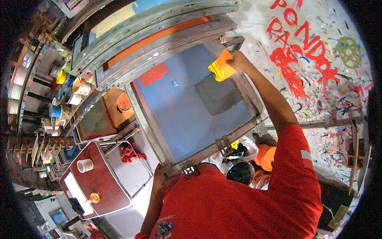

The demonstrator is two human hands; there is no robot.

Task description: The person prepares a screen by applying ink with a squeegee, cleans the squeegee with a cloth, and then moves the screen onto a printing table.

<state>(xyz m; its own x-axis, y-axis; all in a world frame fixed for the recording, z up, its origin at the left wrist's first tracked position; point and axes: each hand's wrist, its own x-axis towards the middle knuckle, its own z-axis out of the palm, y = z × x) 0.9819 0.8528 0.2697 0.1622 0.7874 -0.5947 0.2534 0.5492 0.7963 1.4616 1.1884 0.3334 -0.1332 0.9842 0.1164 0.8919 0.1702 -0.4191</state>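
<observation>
In the head view, the right hand (240, 63) held a thin, flat yellow-orange spreader card (223, 65) near the upper right corner of a grey metal-framed screen (149, 127) with blue-grey mesh; whether card and mesh touched could not be told. Its fingers were clamped on the card's right edge. The card looked light and rather bendy, its wet-looking yellow lower part probably slippery, so the cleaner orange top edge seemed the better grip. The left hand (160, 176) was by the screen's lower left corner, its fingers too hidden to tell. Further left, a white tub (85, 165) stood on a reddish-brown desk (104, 184).
</observation>
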